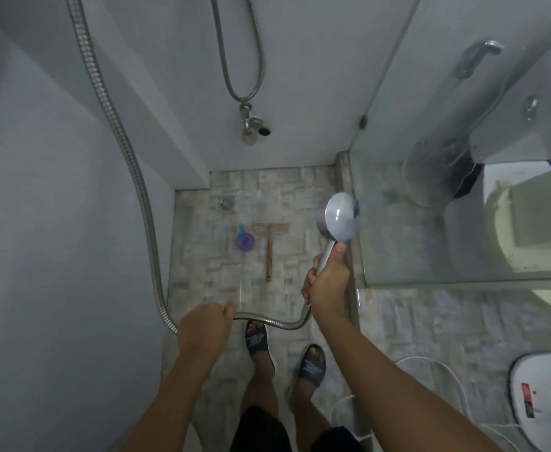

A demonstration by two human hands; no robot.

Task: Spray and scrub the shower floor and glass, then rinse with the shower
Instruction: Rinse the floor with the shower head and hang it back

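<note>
— Where's the shower head (337,216)?
— Raised above the shower floor (303,190), close beside the glass panel (395,230). The right hand (328,283) has its fingers wrapped round the handle, thumb up near the neck.
— And the left hand (207,322)?
— Closed in a fist round the metal hose (269,321), which bends from the handle through that fist and climbs the left wall.
— What's on the floor?
— A wooden scrub brush (269,252) lies flat, handle pointing toward the person. Just left of it lies a purple spray bottle (245,240). The drain (226,202) sits farther back, near the wall corner.
— Water running?
— Cannot tell.
— Feet?
— Two dark sandals (257,340) at the stall's near edge.
</note>
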